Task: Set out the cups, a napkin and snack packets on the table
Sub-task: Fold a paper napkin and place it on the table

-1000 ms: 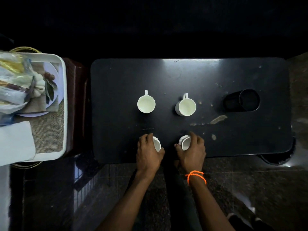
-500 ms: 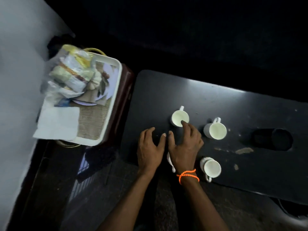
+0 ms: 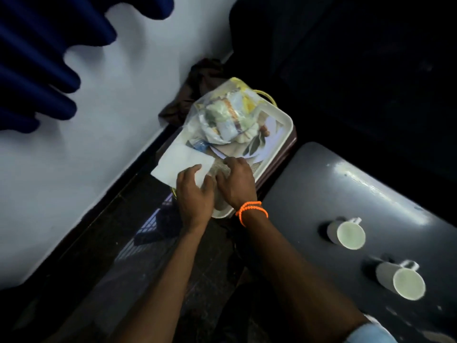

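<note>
A white folded napkin (image 3: pixel 181 161) lies at the near end of a white tray (image 3: pixel 286 125), partly overhanging its left rim. My left hand (image 3: pixel 194 195) rests on the napkin's near right corner with fingers spread flat. My right hand (image 3: pixel 237 181), with an orange bead bracelet on its wrist, has its fingertips down on the woven mat just right of the napkin. A clear bag of snack packets (image 3: pixel 225 117) fills the tray's far end. Two white cups (image 3: pixel 347 235) (image 3: pixel 402 280) stand on the dark table (image 3: pixel 329 184) at the right.
The tray sits on a low brown stand beside the table's left end. A decorated plate (image 3: pixel 257 147) lies under the snack bag. A pale wall and blue curtain (image 3: pixel 37 58) are at the left, with dark cloth (image 3: pixel 197 85) behind the tray.
The view has swung left from the table to the tray. Both hands left the cups and moved onto the tray, the left one landing on the napkin. Only two cups remain in view.
</note>
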A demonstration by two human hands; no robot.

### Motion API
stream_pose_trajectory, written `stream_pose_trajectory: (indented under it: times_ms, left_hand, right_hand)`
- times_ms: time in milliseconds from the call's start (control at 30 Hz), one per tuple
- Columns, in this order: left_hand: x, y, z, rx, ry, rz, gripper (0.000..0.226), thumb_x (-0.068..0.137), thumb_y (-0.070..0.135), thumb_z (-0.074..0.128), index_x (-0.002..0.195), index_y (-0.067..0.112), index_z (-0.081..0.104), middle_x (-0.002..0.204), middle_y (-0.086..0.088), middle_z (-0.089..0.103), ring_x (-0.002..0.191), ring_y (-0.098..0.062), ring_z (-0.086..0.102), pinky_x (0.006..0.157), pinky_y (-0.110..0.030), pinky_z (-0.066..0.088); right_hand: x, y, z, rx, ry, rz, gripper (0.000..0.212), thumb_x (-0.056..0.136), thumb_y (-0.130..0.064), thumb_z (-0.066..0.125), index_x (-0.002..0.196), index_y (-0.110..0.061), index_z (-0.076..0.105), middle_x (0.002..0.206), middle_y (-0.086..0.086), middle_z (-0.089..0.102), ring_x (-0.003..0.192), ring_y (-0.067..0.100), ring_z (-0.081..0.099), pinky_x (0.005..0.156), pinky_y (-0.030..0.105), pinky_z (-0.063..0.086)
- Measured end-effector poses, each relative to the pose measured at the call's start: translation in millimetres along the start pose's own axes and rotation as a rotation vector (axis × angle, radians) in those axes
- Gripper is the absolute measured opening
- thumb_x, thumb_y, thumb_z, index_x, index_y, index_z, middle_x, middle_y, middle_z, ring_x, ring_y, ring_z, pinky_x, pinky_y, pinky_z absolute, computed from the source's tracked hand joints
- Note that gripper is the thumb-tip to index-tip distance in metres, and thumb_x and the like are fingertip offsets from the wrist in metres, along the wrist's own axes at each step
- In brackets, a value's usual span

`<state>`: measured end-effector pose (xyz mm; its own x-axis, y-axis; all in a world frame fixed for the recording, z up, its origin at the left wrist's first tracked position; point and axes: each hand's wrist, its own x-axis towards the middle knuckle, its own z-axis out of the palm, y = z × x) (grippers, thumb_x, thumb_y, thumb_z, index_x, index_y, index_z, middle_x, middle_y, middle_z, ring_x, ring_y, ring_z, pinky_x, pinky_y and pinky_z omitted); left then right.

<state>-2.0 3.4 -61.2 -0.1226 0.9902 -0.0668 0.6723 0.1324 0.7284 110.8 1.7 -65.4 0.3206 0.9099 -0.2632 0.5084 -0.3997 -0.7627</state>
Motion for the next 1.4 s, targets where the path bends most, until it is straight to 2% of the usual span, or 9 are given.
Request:
stream_pose_trajectory:
  times_ms: [133,267,567,733,800,900,1000,1167,1400]
  left_hand:
    - [25,-28,-19,-0.034,0.253,-0.297,0.065,0.088,0.029,0.074,0.144,0.004,0.053,0.144,-0.021,0.050,0.131,-0.040,0.054,0.106,-0.047,0.049]
    - [44,-52,-24,-0.132,0.169,-0.689,0.065,0.087,0.046,0.074,0.133,0.002,0.065,0.134,-0.021,0.068,0.120,-0.039,0.067,0.102,-0.051,0.056]
    - [52,-36,-31,-0.134,0.277,-0.356,0.022,0.095,0.022,0.070,0.105,0.002,0.070,0.103,-0.012,0.075,0.088,-0.021,0.067,0.063,-0.012,0.041]
    - [54,-9,-40,-0.395,0.094,-0.205,0.016,0.084,0.016,0.072,0.076,0.021,0.059,0.073,0.010,0.064,0.059,0.006,0.059,0.052,-0.008,0.043]
    - [57,5,-39,-0.627,-0.022,-0.334,0.020,0.077,0.020,0.074,0.066,0.024,0.058,0.073,0.004,0.067,0.063,-0.002,0.061,0.055,-0.021,0.049]
    - [56,17,-27,-0.870,-0.183,-0.519,0.015,0.077,0.017,0.075,0.066,0.022,0.066,0.083,-0.002,0.076,0.076,-0.018,0.072,0.062,-0.033,0.058]
    - [48,18,-2,-0.764,-0.219,-0.554,0.007,0.085,0.016,0.075,0.081,0.020,0.072,0.092,-0.004,0.080,0.086,-0.025,0.075,0.071,-0.040,0.061]
    - [19,32,47,-0.506,-0.350,-0.464,0.011,0.088,0.011,0.080,0.097,0.013,0.073,0.090,-0.002,0.080,0.080,-0.016,0.076,0.067,-0.032,0.058]
    - [-64,118,122,-0.219,-0.460,-0.070,0.032,0.080,0.022,0.081,0.110,0.022,0.072,0.096,0.010,0.076,0.087,-0.007,0.073,0.072,-0.023,0.057]
  right_hand:
    - [30,-19,30,-0.172,-0.099,0.001,0.054,0.094,-0.033,0.065,0.140,-0.006,0.056,0.132,0.020,0.054,0.126,0.041,0.047,0.104,0.044,0.042]
    - [41,-35,61,-0.379,-0.111,0.006,0.066,0.093,-0.047,0.062,0.144,-0.007,0.047,0.147,0.016,0.042,0.135,0.040,0.038,0.109,0.051,0.036]
    - [39,-31,65,-0.266,-0.029,0.048,0.057,0.094,-0.047,0.061,0.135,-0.008,0.053,0.138,0.018,0.049,0.132,0.040,0.041,0.107,0.052,0.039]
    - [43,-23,34,0.308,0.125,0.158,0.049,0.093,-0.050,0.067,0.116,-0.007,0.072,0.121,0.017,0.068,0.114,0.027,0.063,0.096,0.035,0.049]
    - [48,-17,16,0.692,-0.032,0.315,0.054,0.095,-0.059,0.061,0.110,-0.008,0.075,0.116,0.016,0.076,0.109,0.029,0.072,0.097,0.043,0.057]
    - [44,6,-12,1.223,-0.384,0.461,0.065,0.096,-0.065,0.056,0.136,-0.014,0.064,0.134,0.015,0.071,0.124,0.035,0.068,0.107,0.053,0.053]
    - [36,36,-39,1.256,-0.453,0.447,0.048,0.093,-0.048,0.072,0.128,-0.014,0.072,0.132,0.015,0.072,0.118,0.033,0.071,0.097,0.047,0.059]
    - [21,85,-85,0.683,-0.123,0.389,0.022,0.083,-0.004,0.082,0.104,0.000,0.076,0.099,0.016,0.077,0.088,0.030,0.071,0.081,0.044,0.059]
    - [-42,135,-159,0.431,0.391,0.457,0.039,0.072,-0.008,0.086,0.106,-0.018,0.071,0.085,-0.015,0.070,0.079,-0.001,0.067,0.056,0.006,0.049]
